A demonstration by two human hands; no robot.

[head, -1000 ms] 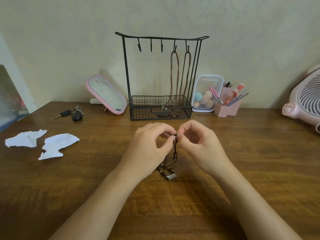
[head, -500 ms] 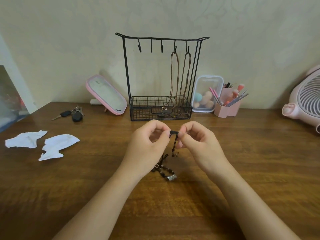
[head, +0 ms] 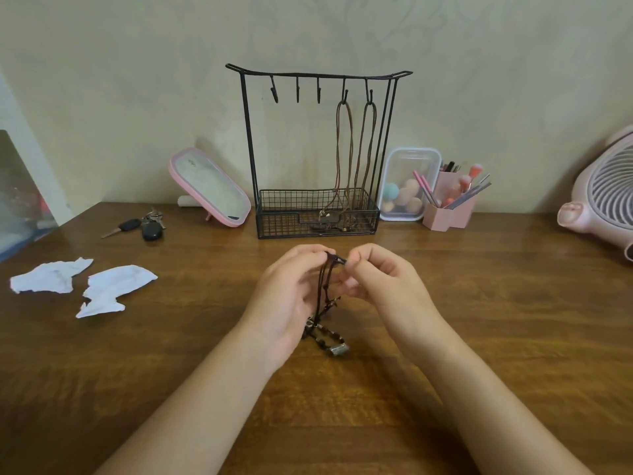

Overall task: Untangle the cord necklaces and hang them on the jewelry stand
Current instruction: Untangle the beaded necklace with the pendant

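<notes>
A dark cord necklace was pinched at its top by the curled fingers of the left hand and the right hand, which were held close together above the table. Its strands were hung between the palms, and its beaded end was laid on the wood. Behind, two brown necklaces were hung on the wire jewelry stand. A small mark, possibly a logo, was seen on the pink mirror, too small to be read.

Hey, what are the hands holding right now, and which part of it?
Both the left hand and right hand pinch the dark cord necklace at the top of its cord; its beaded end rests on the table.
</notes>
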